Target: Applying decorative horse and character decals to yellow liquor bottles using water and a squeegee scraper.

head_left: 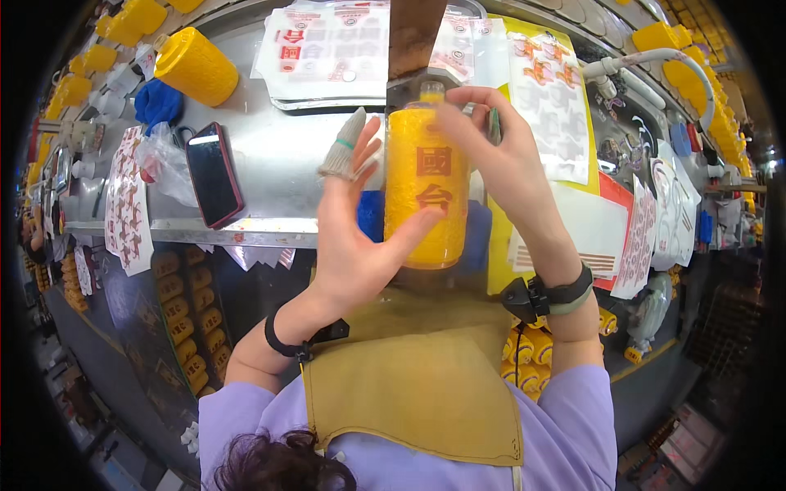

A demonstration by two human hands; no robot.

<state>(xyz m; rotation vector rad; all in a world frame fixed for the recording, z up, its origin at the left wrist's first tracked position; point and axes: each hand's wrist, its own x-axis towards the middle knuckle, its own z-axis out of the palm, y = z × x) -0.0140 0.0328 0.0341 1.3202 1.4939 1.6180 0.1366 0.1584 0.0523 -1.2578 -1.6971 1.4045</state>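
A yellow textured bottle [428, 221] with red characters down its front and a clear neck stands upright between my hands. To its left is my left hand [356, 221], fingers stretched apart and the thumb across the bottle's lower front. A grey fabric finger sleeve [344, 145] with a green band covers one of its fingers. My right hand [503, 147] is at the upper right of the bottle, with its thumb over the front near the top and its fingers bent but apart. Something small and dark green [494, 127] shows at one right finger; I cannot make out what it is.
Left on the metal bench [278, 172] are a phone [213, 173], a blue cloth [157, 105] and another yellow bottle [196, 67]. Printed decal sheets [327, 49] lie at the back. More sheets [550, 106] lie on a yellow board at right, near a curved white pipe [655, 57].
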